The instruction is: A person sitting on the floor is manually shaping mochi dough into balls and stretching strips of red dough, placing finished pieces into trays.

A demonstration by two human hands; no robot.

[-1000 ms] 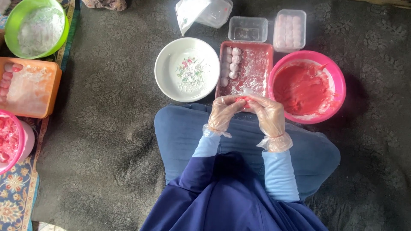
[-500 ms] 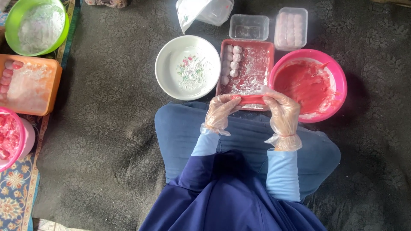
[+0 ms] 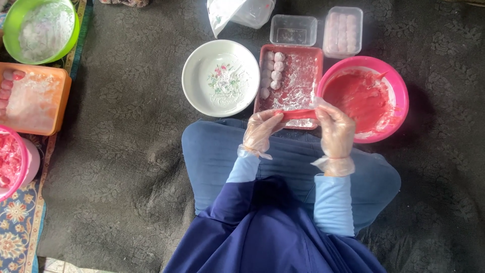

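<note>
Two gloved hands: left hand, right hand | fingers closed on red dough strip | strip now stretched longer than before | over red tray.

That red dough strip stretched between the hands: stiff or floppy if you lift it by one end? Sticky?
Probably floppy: the red dough strip looks thin and soft, and both the left hand and right hand support its ends. Likely sticky: the hands wear plastic gloves, and the red tray behind is dusted white. It may tear if pulled, judging by how thin it looks.
</note>
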